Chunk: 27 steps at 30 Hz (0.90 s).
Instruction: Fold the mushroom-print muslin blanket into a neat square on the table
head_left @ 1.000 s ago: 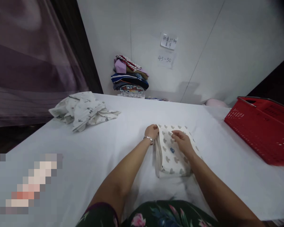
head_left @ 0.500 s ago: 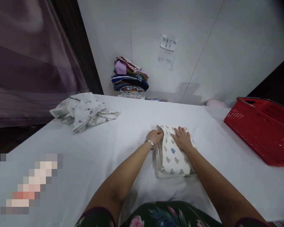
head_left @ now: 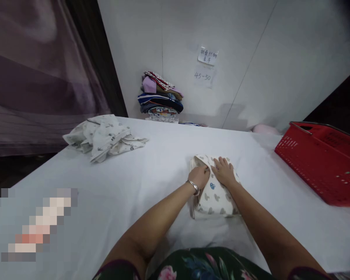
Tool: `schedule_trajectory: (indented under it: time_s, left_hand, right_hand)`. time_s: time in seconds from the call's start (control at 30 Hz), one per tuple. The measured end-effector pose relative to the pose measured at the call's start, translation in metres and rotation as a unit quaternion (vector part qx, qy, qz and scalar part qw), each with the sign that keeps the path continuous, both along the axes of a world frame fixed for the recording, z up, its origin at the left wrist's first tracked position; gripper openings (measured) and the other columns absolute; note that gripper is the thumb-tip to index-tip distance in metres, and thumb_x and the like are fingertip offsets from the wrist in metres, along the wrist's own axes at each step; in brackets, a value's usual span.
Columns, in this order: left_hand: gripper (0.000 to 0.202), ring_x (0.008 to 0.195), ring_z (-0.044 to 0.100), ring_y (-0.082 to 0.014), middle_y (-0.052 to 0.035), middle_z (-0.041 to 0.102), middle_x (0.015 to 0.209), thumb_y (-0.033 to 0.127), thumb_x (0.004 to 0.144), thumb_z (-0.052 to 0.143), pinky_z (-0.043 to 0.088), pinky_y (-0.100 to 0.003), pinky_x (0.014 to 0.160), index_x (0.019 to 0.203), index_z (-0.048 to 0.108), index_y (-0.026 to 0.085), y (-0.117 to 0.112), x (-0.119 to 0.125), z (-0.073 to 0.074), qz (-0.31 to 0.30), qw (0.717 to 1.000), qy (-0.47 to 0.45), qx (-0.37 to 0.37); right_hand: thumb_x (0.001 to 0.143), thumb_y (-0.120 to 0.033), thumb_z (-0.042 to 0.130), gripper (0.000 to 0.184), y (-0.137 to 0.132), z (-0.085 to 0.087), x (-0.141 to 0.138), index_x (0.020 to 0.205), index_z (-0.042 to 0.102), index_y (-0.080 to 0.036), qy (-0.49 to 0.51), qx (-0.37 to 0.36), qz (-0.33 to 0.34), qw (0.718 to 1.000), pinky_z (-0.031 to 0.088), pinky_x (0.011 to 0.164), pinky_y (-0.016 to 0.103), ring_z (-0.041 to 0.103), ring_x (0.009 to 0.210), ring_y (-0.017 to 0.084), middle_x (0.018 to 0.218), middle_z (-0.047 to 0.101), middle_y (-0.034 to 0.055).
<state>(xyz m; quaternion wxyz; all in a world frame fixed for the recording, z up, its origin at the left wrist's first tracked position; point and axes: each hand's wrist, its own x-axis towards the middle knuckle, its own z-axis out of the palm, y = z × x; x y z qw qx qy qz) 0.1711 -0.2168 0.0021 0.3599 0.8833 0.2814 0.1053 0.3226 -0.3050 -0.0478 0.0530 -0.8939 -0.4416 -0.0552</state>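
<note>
A folded white cloth [head_left: 217, 200] with grey and blue mushroom-like prints lies on the white-covered table [head_left: 163, 155] in front of me. My left hand [head_left: 200, 175], with a silver bracelet at the wrist, is closed on the cloth's left edge and lifts the top layer inward, so that layer bulges. Flat on the upper right of the cloth rests my right hand [head_left: 224, 171], its fingers spread. The left fingertips are partly hidden by the fabric.
A crumpled white printed cloth [head_left: 105, 138] lies at the table's far left. Folded fabrics [head_left: 160, 97] are stacked by the wall. On the right stands a red plastic basket [head_left: 321, 163], with a pink object [head_left: 265, 128] behind it. A blurred patch covers the lower left.
My left hand has moved right over the cloth, pulling the left edge of its top layer inward. My right hand has stayed in nearly the same place.
</note>
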Motion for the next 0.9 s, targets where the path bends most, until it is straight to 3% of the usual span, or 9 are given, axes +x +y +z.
schedule_trajectory:
  time_s: [0.17, 0.3, 0.43, 0.53, 0.63, 0.73, 0.8, 0.9]
  left_hand:
    - [0.031, 0.09, 0.061, -0.0174, -0.0065, 0.068, 0.099, 0.028, 0.084, 0.041, 0.043, -0.026, 0.079, 0.106, 0.062, 0.02, -0.006, 0.003, -0.012, 0.018, 0.991, -0.084, -0.102]
    - [0.028, 0.094, 0.06, -0.0171, -0.0066, 0.067, 0.103, 0.026, 0.084, 0.043, 0.043, -0.026, 0.083, 0.101, 0.064, 0.019, 0.005, 0.009, -0.023, 0.062, 0.974, -0.142, -0.165]
    - [0.027, 0.091, 0.061, -0.0151, -0.0047, 0.068, 0.1, 0.02, 0.08, 0.047, 0.043, -0.024, 0.082, 0.1, 0.065, 0.019, 0.016, 0.017, -0.028, 0.092, 0.964, -0.168, -0.187]
    - [0.026, 0.085, 0.062, -0.0142, -0.0047, 0.069, 0.097, 0.02, 0.078, 0.048, 0.045, -0.022, 0.076, 0.098, 0.065, 0.017, 0.021, 0.021, -0.029, 0.106, 0.964, -0.15, -0.192]
    - [0.023, 0.076, 0.063, -0.0149, -0.0056, 0.07, 0.087, 0.023, 0.076, 0.05, 0.046, -0.022, 0.066, 0.09, 0.067, 0.016, 0.028, 0.023, -0.028, 0.122, 0.967, -0.116, -0.192]
    - [0.02, 0.075, 0.063, -0.0167, -0.0067, 0.07, 0.082, 0.024, 0.074, 0.052, 0.045, -0.023, 0.064, 0.082, 0.068, 0.015, 0.038, 0.026, -0.025, 0.139, 0.971, -0.085, -0.174]
    - [0.018, 0.078, 0.063, -0.0181, -0.0081, 0.07, 0.081, 0.023, 0.074, 0.051, 0.045, -0.025, 0.067, 0.075, 0.068, 0.015, 0.044, 0.028, -0.023, 0.151, 0.974, -0.063, -0.159]
    - [0.019, 0.076, 0.063, -0.0181, -0.0086, 0.07, 0.078, 0.022, 0.075, 0.049, 0.046, -0.025, 0.067, 0.071, 0.067, 0.016, 0.052, 0.028, -0.022, 0.162, 0.976, -0.034, -0.145]
  right_hand:
    - [0.09, -0.042, 0.036, 0.046, 0.0, 0.011, -0.002, 0.132, 0.044, -0.023, 0.041, 0.025, 0.004, 0.999, 0.023, 0.102, 0.056, 0.024, 0.133, 0.03, 0.144, 0.032, 0.011]
    - [0.089, -0.039, 0.037, 0.044, 0.004, 0.017, -0.015, 0.123, 0.054, -0.018, 0.099, 0.138, 0.066, 0.983, 0.022, 0.106, 0.05, 0.027, 0.132, 0.026, 0.139, 0.039, 0.0111]
    - [0.084, -0.035, 0.042, 0.035, 0.012, 0.023, -0.037, 0.104, 0.066, -0.02, 0.198, 0.255, 0.153, 0.934, 0.036, 0.099, 0.04, 0.05, 0.113, 0.022, 0.117, 0.059, 0.0086]
    - [0.081, -0.038, 0.046, 0.034, 0.017, 0.03, -0.05, 0.098, 0.068, -0.019, 0.304, 0.302, 0.09, 0.899, 0.047, 0.081, 0.036, 0.058, 0.091, 0.021, 0.096, 0.065, 0.0073]
    - [0.078, -0.045, 0.049, 0.04, 0.02, 0.034, -0.056, 0.099, 0.068, -0.016, 0.443, 0.298, 0.025, 0.845, 0.048, 0.062, 0.029, 0.057, 0.068, 0.016, 0.077, 0.065, 0.0042]
    - [0.074, -0.046, 0.054, 0.043, 0.023, 0.031, -0.055, 0.101, 0.067, -0.015, 0.513, 0.292, 0.014, 0.807, 0.047, 0.059, 0.027, 0.056, 0.064, 0.014, 0.077, 0.065, 0.0034]
    - [0.073, -0.046, 0.055, 0.043, 0.022, 0.027, -0.049, 0.1, 0.067, -0.015, 0.507, 0.292, 0.021, 0.81, 0.048, 0.062, 0.028, 0.058, 0.069, 0.016, 0.081, 0.066, 0.0043]
    - [0.075, -0.043, 0.052, 0.039, 0.011, 0.024, -0.031, 0.098, 0.067, -0.016, 0.386, 0.301, 0.045, 0.871, 0.049, 0.075, 0.034, 0.06, 0.083, 0.02, 0.093, 0.066, 0.0068]
